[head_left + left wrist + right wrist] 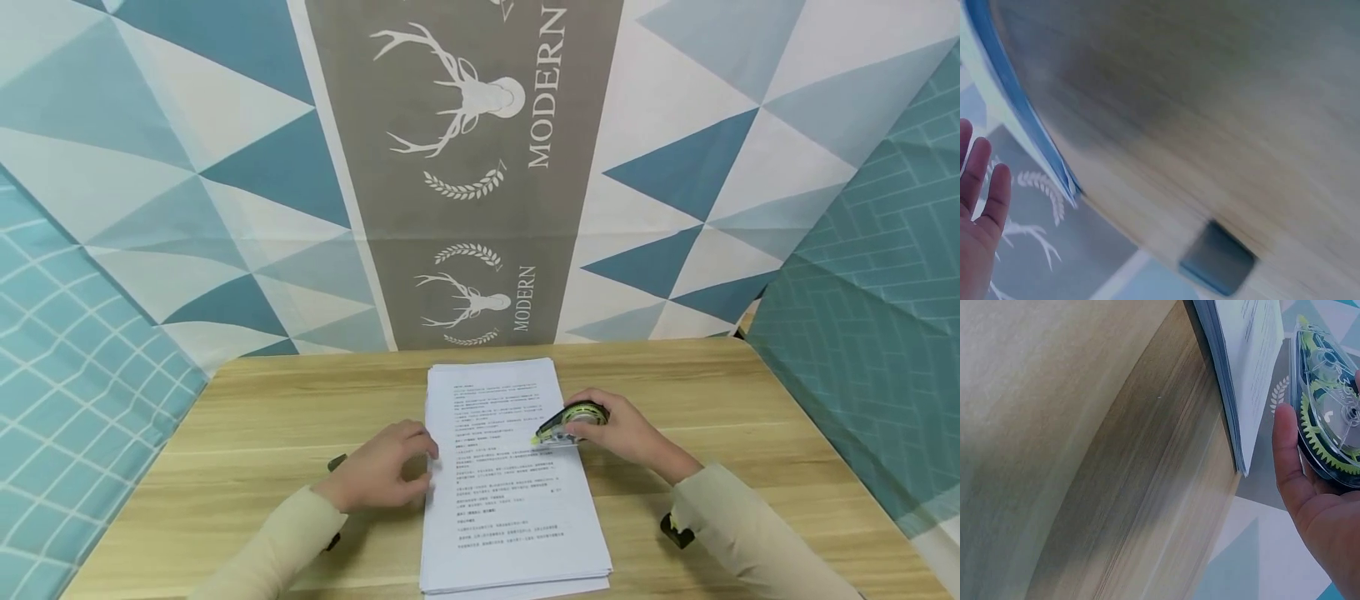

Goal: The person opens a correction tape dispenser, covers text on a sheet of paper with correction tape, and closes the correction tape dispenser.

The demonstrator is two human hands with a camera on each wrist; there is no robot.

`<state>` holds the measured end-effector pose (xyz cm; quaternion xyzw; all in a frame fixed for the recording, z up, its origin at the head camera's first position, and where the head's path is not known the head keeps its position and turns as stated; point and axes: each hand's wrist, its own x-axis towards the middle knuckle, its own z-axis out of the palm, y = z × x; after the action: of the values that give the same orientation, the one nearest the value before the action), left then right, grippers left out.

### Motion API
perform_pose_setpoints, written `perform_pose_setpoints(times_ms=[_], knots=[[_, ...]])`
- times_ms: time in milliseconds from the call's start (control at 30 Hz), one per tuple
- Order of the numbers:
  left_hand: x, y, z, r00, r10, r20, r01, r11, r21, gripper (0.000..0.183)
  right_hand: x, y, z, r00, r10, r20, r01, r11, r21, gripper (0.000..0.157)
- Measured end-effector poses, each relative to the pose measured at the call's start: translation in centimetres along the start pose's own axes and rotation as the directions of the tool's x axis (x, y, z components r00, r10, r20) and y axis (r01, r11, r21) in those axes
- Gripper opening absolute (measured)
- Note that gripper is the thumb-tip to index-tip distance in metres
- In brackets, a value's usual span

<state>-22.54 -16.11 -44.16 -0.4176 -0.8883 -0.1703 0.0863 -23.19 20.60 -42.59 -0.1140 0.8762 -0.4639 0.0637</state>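
Note:
A thick stack of printed paper (498,533) lies on the wooden table, lines of small text on its top sheet. My right hand (630,429) grips a correction tape dispenser (573,423) between thumb and fingers, its yellow-green tip pointing left over the stack's right half. In the right wrist view, the dispenser's clear casing (1329,394) shows yellow-green gears. My left hand (382,467) is at the stack's left edge, fingers loosely bent and holding nothing. Several of its fingers (974,172) appear spread at the left of the left wrist view.
The wooden table (285,417) extends on both sides of the stack. Behind it hangs a patterned cloth (465,208) with deer heads and triangles. A small dark block (1219,259) shows against the table in the left wrist view. Dark pieces (677,531) sit at both wrists.

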Motion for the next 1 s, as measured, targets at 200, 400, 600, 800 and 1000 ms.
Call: perform_pose_setpoints(times_ms=[200,400,600,800,1000], knots=[[-2.1,-1.0,-1.3,0.994,-0.044,-0.097,0.046,0.999,0.017,0.019,0.1,-0.2,0.2,1.000,0.010,0.008,-0.010,1.000,0.010,0.040],[-4.6,-1.9,-2.7,0.979,-0.123,-0.163,0.123,0.992,-0.013,0.021,0.1,-0.4,0.5,0.998,0.053,0.033,-0.055,0.996,0.070,0.043],[-6.7,-2.7,-3.7,0.956,-0.217,-0.197,0.209,0.976,-0.059,0.025,-0.1,-0.4,0.6,0.998,0.050,0.033,-0.052,0.996,0.071,0.045],[-8.3,-3.9,-4.0,0.934,-0.304,-0.187,0.299,0.953,-0.056,0.024,-0.3,-0.3,0.4,0.999,0.046,0.023,-0.047,0.996,0.069,0.044],[-9.4,-4.9,-3.9,0.909,-0.400,-0.120,0.394,0.916,-0.073,0.025,-0.7,-0.3,0.3,0.998,0.042,0.043,-0.046,0.994,0.098,0.045]])
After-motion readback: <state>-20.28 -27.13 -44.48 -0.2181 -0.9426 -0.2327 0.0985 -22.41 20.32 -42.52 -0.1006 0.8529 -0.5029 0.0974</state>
